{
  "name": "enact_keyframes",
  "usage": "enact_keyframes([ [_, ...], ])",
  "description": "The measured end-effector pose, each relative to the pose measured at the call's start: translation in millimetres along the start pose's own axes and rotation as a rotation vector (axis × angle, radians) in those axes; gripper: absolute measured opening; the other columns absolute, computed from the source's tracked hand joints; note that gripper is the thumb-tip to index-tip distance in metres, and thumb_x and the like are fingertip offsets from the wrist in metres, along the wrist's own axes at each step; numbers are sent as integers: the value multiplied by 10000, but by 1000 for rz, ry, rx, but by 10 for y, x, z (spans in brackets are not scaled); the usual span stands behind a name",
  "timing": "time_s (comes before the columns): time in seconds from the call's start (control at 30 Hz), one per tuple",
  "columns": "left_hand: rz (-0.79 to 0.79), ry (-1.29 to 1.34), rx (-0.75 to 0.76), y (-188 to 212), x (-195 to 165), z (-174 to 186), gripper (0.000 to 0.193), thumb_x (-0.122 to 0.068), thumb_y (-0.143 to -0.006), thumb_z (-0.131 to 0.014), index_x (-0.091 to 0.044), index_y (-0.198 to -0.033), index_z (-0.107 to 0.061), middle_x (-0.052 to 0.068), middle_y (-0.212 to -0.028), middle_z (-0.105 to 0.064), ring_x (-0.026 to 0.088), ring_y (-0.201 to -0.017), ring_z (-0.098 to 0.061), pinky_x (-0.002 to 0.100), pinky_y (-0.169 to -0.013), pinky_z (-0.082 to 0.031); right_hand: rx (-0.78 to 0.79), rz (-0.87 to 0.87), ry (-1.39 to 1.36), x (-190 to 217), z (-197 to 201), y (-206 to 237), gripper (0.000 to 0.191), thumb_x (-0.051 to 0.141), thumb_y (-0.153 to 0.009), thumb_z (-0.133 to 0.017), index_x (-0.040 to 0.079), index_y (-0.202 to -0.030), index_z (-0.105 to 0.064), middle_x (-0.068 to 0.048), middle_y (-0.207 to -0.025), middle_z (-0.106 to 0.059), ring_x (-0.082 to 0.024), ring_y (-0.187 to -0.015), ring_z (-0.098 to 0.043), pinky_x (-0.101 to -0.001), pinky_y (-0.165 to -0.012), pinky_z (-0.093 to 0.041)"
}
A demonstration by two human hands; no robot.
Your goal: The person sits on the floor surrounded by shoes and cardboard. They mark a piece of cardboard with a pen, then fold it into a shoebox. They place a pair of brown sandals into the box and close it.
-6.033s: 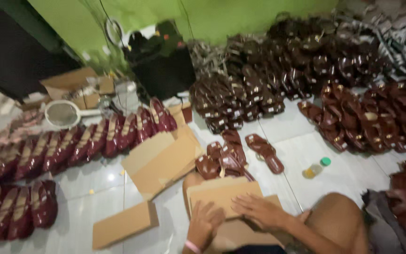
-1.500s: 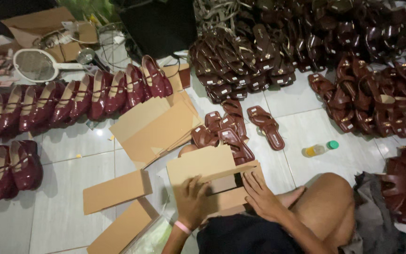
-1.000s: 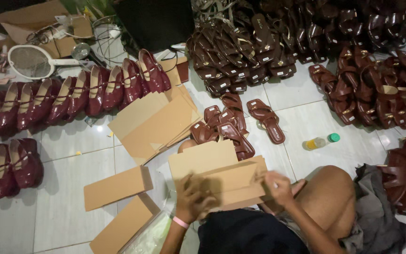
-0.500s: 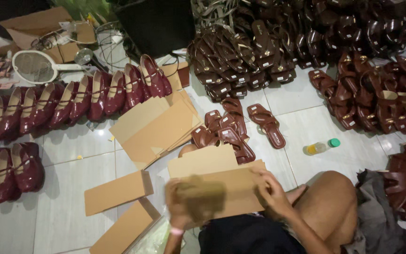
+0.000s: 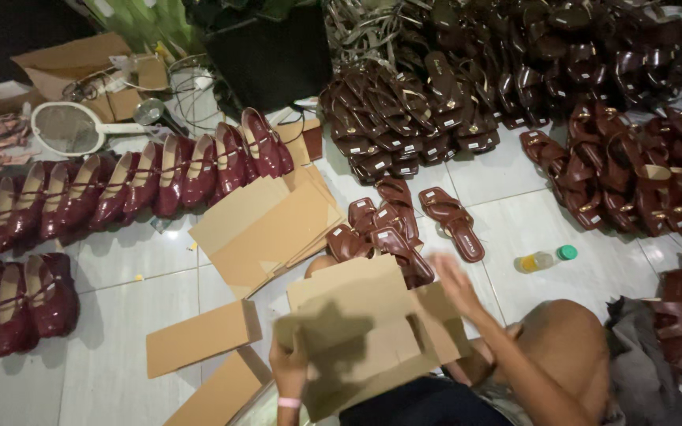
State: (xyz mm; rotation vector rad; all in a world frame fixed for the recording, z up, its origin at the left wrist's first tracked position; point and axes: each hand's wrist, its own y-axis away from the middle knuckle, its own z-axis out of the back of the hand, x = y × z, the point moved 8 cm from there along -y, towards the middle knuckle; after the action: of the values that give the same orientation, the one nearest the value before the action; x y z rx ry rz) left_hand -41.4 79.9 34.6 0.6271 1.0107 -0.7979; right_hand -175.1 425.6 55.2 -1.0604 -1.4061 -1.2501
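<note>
I sit on a white tiled floor with a flat brown cardboard box blank tilted up in front of me. My left hand grips its lower left edge. My right hand is off the cardboard at its upper right, fingers spread and blurred, just below a few loose brown sandals. A stack of flat cardboard blanks lies to the upper left of the one I hold.
Two folded boxes lie at my left. Rows of glossy dark red flat shoes line the left side. Piles of brown sandals fill the back and right. A small bottle with a green cap lies near my knee.
The cardboard blank has been lifted and tilted toward me. My right hand has let go of its right edge and moved up toward the loose sandals.
</note>
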Motion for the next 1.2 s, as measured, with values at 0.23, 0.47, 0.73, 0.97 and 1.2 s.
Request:
enact_keyframes([
  [0.23, 143, 33, 153, 64, 245, -104, 348, -310, -962, -696, 37, -971, -716, 108, -703, -716, 155, -554, -599, 339, -501, -464, 648, 227, 917, 388, -1026, -802, 647, 501, -976, -625, 159, -1506, -481, -231, -1303, -561, -401, -1228, -497, -503, -1027, -393],
  [0.47, 88, -120, 126, 112, 209, -76, 300, -313, -948, -693, -16, -983, -726, 164, -618, -663, 173, -529, -511, 369, -499, -403, 724, 120, 749, 535, -1233, -802, 431, 527, -931, -636, 148, -1127, -691, -202, -1300, -652, -361, -1285, -560, -445, -1065, -442],
  [0.73, -180, 8, 110, 70, -174, -200, 369, -292, -942, -661, -3, -1171, -633, 150, -830, -765, 197, -693, -717, 384, -587, -543, 129, 336, 907, 1118, -179, -1120, 457, 401, -735, -899, 71, -923, -645, -192, -1249, -383, -346, -1063, -545, -453, -976, -463],
  [0.97, -41, -61, 79, -211, -275, -322, 380, -289, -961, -643, 12, -1190, -614, 227, -925, -748, 335, -787, -712, 412, -681, -549, -201, 1091, 1265, 1970, 604, -560, 239, 45, -560, -786, 145, -719, -638, -70, -950, -559, -301, -828, -551, -435, -699, -453],
  [1.2, -665, -45, -268, 190, -1334, 126, 449, -153, -886, -650, -18, -1305, -556, 176, -1303, -592, 313, -1197, -603, 455, -1034, -515, 526, 1537, 1404, 1301, -175, 958, 118, 173, -859, -737, 232, -880, -636, 53, -959, -566, -122, -794, -566, -308, -722, -465],
])
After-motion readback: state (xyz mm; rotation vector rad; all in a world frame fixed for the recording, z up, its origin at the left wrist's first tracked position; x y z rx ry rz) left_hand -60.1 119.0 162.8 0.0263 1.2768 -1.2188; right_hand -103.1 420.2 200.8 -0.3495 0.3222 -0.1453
